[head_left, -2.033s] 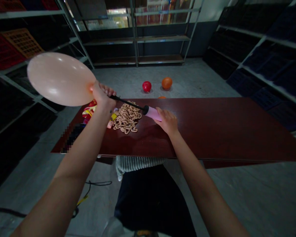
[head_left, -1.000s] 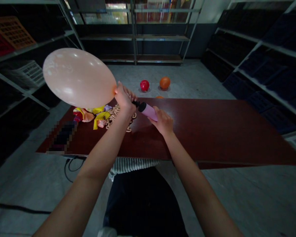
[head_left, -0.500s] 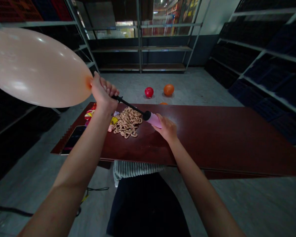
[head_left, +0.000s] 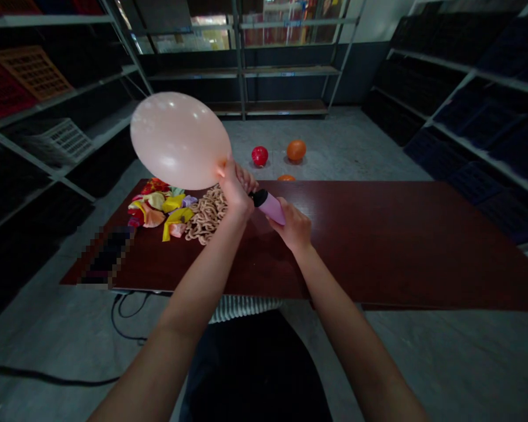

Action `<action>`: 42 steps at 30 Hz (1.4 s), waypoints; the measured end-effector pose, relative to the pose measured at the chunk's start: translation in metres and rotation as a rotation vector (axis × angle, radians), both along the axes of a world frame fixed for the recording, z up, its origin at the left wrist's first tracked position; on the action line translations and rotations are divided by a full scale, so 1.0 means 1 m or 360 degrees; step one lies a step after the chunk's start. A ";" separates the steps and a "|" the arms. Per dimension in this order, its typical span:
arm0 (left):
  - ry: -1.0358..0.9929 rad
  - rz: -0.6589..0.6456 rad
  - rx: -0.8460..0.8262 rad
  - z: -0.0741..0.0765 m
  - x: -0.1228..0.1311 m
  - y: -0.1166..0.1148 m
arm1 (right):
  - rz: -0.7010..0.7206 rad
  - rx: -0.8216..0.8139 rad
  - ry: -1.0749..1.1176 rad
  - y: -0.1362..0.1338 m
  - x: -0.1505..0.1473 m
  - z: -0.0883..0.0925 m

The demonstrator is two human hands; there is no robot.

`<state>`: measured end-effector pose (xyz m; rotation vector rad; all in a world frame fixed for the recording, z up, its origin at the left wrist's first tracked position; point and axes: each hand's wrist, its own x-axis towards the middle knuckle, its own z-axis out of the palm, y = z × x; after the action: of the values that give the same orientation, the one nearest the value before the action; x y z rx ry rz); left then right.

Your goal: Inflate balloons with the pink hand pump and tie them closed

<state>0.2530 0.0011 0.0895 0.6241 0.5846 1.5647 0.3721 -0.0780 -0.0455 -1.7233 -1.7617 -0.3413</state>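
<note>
A large pale peach balloon point(head_left: 178, 140), blown up, points up and to the left. My left hand point(head_left: 237, 184) is closed around its neck, where the nozzle end of a hand pump meets it; the nozzle itself is hidden by the fingers. Wrapped around the pump's pink barrel point(head_left: 270, 208) is my right hand point(head_left: 294, 225). The pump's black collar point(head_left: 259, 197) sits close against my left hand, with hardly any rod showing between. Below and left of the balloon lie a heap of tan curled pieces point(head_left: 206, 217) and several limp coloured balloons point(head_left: 173, 218).
The dark red table point(head_left: 378, 246) spans the view. A blurred-out flat item point(head_left: 108, 258) lies at its left end. Beyond it, a red balloon point(head_left: 260, 156) and an orange balloon point(head_left: 296, 151) rest on the floor. Shelves with crates point(head_left: 35, 73) line the sides; a cable point(head_left: 48, 378) runs lower left.
My left hand has come right and down toward my right hand, bringing the balloon with it. The pump's black rod has slid into the pink barrel. The view has shifted slightly.
</note>
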 end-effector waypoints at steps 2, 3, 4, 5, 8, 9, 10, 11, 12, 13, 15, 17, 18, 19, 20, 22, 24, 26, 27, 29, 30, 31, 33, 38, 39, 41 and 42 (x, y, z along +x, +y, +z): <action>-0.0013 0.0002 -0.0018 -0.002 0.002 -0.002 | -0.0001 -0.0004 -0.0004 0.000 -0.001 0.002; -0.0015 0.0008 -0.0035 -0.001 0.000 -0.002 | 0.0006 -0.0006 -0.0013 0.000 -0.001 0.003; -0.0017 0.0018 -0.0050 0.001 -0.004 -0.002 | 0.0016 -0.0009 -0.0027 0.000 -0.002 0.004; -0.0017 0.0032 -0.0061 0.004 -0.008 -0.002 | 0.0025 -0.0007 -0.0042 0.000 -0.003 0.006; -0.0020 0.0086 -0.0057 0.012 -0.023 -0.003 | 0.0055 0.0017 -0.0088 -0.001 -0.006 0.009; -0.0021 0.0095 -0.0049 0.015 -0.029 -0.004 | 0.0066 0.0032 -0.0098 -0.001 -0.006 0.010; -0.0023 0.0100 -0.0040 0.018 -0.035 -0.004 | 0.0078 0.0047 -0.0108 -0.001 -0.007 0.010; -0.0025 0.0099 -0.0033 0.021 -0.041 -0.004 | 0.0086 0.0062 -0.0119 -0.002 -0.007 0.010; -0.0027 0.0096 -0.0027 0.024 -0.047 -0.003 | 0.0090 0.0075 -0.0130 -0.002 -0.008 0.010; -0.0028 0.0100 -0.0022 0.028 -0.054 -0.003 | 0.0089 0.0090 -0.0143 -0.003 -0.008 0.010; -0.0027 0.0127 -0.0020 0.039 -0.070 -0.001 | 0.0093 0.0115 -0.0171 -0.004 -0.009 0.011; -0.0020 0.0153 -0.0023 0.051 -0.087 0.000 | 0.0102 0.0138 -0.0191 -0.006 -0.010 0.012; -0.0015 0.0164 -0.0016 0.059 -0.095 0.000 | 0.0105 0.0149 -0.0194 -0.006 -0.010 0.013; -0.0011 0.0170 0.0001 0.066 -0.103 -0.001 | 0.0110 0.0160 -0.0194 -0.007 -0.011 0.013; -0.0006 0.0171 0.0022 0.073 -0.109 -0.001 | 0.0117 0.0177 -0.0187 -0.007 -0.011 0.014; 0.0013 0.0163 0.0064 0.085 -0.117 -0.002 | 0.0151 0.0208 -0.0162 -0.007 -0.012 0.014; 0.0044 0.0155 0.0085 0.091 -0.118 -0.002 | 0.0202 0.0226 -0.0124 -0.006 -0.012 0.014; 0.0075 0.0180 0.0096 0.092 -0.113 0.001 | 0.0244 0.0228 -0.0083 -0.005 -0.011 0.012; 0.0087 0.0197 0.0103 0.091 -0.108 0.003 | 0.0247 0.0228 -0.0064 -0.004 -0.010 0.011; 0.0096 0.0219 0.0115 0.087 -0.096 0.008 | 0.0218 0.0228 -0.0033 -0.003 -0.008 0.009; 0.0096 0.0214 0.0123 0.084 -0.089 0.011 | 0.0195 0.0220 -0.0020 -0.003 -0.006 0.008; 0.0098 0.0195 0.0129 0.081 -0.080 0.013 | 0.0169 0.0206 -0.0005 -0.002 -0.005 0.007; 0.0107 0.0131 0.0127 0.073 -0.060 0.016 | 0.0132 0.0164 0.0029 -0.002 -0.004 0.007; 0.0149 0.0022 -0.0023 0.038 -0.004 0.010 | 0.0044 0.0071 0.0122 -0.001 -0.002 0.005; 0.0151 0.0001 -0.0033 0.031 0.005 0.008 | 0.0025 0.0060 0.0133 -0.001 -0.001 0.004; 0.0143 -0.0039 -0.0046 0.020 0.016 0.005 | -0.0003 0.0045 0.0140 0.000 -0.001 0.004; 0.0133 -0.0071 -0.0059 0.017 0.018 0.004 | -0.0011 0.0042 0.0135 0.000 0.000 0.004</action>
<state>0.2714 0.0051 0.1067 0.6726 0.6570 1.4885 0.3718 -0.0780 -0.0420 -1.7012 -1.6837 -0.2888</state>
